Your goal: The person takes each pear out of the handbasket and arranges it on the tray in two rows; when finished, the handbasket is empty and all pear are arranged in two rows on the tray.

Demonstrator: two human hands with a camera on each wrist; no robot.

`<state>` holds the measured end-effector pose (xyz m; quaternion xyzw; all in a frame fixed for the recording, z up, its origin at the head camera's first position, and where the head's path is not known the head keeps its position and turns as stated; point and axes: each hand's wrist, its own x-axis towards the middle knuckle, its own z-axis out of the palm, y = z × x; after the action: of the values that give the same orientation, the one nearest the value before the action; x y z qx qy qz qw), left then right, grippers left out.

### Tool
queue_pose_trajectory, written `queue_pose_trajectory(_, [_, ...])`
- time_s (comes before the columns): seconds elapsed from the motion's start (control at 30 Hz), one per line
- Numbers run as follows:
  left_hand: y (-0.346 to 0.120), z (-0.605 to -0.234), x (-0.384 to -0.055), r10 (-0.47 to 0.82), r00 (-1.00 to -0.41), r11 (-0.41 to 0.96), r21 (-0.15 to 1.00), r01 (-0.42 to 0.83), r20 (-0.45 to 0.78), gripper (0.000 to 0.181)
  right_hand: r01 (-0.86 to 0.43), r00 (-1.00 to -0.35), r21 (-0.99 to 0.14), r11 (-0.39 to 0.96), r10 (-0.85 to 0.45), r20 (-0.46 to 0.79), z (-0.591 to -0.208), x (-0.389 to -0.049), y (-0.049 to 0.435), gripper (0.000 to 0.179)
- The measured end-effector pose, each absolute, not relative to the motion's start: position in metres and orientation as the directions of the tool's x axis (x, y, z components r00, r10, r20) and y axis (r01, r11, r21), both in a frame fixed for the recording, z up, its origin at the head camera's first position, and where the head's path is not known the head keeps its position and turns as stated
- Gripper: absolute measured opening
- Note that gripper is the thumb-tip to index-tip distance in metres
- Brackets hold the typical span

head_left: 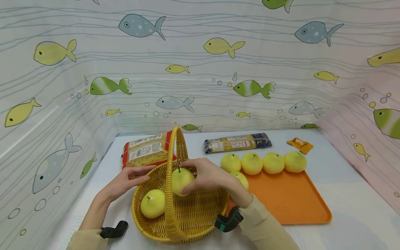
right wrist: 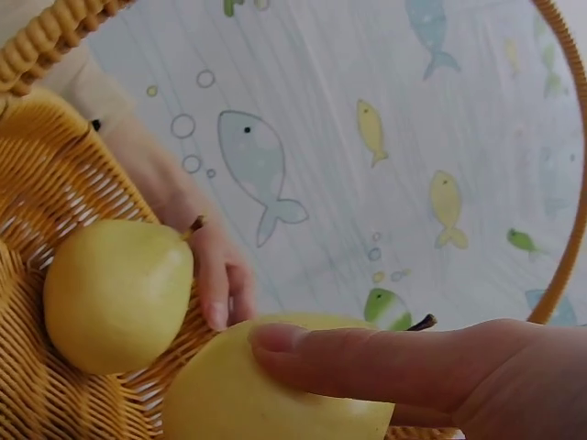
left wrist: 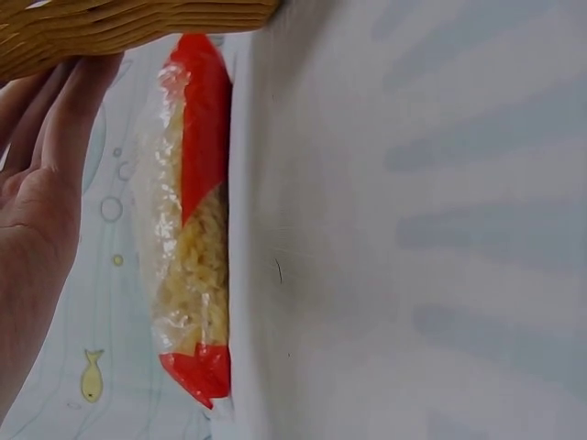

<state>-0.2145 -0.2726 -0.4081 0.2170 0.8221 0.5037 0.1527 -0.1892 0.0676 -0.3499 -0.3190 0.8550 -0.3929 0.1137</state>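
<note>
My right hand (head_left: pixel 208 174) holds a yellow pear (head_left: pixel 180 182) inside the wicker basket (head_left: pixel 200 217), close to its tall arched handle. In the right wrist view, the thumb (right wrist: pixel 303 353) lies across this pear's upper side, near its dark stem. A second pear (head_left: pixel 152 204) rests in the left part of the basket, on the other side of the handle. At the basket's left rim is my left hand (head_left: pixel 123 182), its fingers extended. From the left wrist view, those fingertips meet the underside of the woven rim (left wrist: pixel 138 26).
To the right, an orange tray (head_left: pixel 287 198) has several pears (head_left: pixel 273 163) along its far and left edges. Behind the basket lies a red-ended pasta bag (head_left: pixel 147 151). A long spaghetti pack (head_left: pixel 237 143) and a small orange packet (head_left: pixel 300 144) lie at the back.
</note>
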Motion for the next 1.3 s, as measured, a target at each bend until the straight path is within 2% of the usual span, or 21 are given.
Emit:
queue_pose_trajectory(0.2, [-0.273,-0.41,-0.216,0.512,-0.858,0.392,0.899,0.196,-0.036,0.044,-0.472,-0.77,-0.724,0.503,-0.636,0.061,-0.336,-0.185,0.079,0.076])
queue_pose_trajectory(0.47, [-0.273,-0.407,-0.216,0.512,-0.858,0.399,0.894,0.201,-0.035,0.044,-0.47,-0.761,-0.757,0.453,-0.642,0.089,-0.319,-0.182,0.101,0.075])
queue_pose_trajectory(0.8, [-0.272,-0.408,-0.214,0.487,-0.872,0.424,0.884,0.195,-0.041,0.044,-0.427,-0.777,-0.796,0.428,-0.625,0.081,-0.312,-0.182,0.115,0.076])
queue_pose_trajectory(1.3, [-0.274,-0.409,-0.215,0.52,-0.854,0.389,0.897,0.207,-0.028,0.044,-0.419,-0.789,-0.814,0.402,-0.605,0.107,-0.307,-0.184,0.126,0.077])
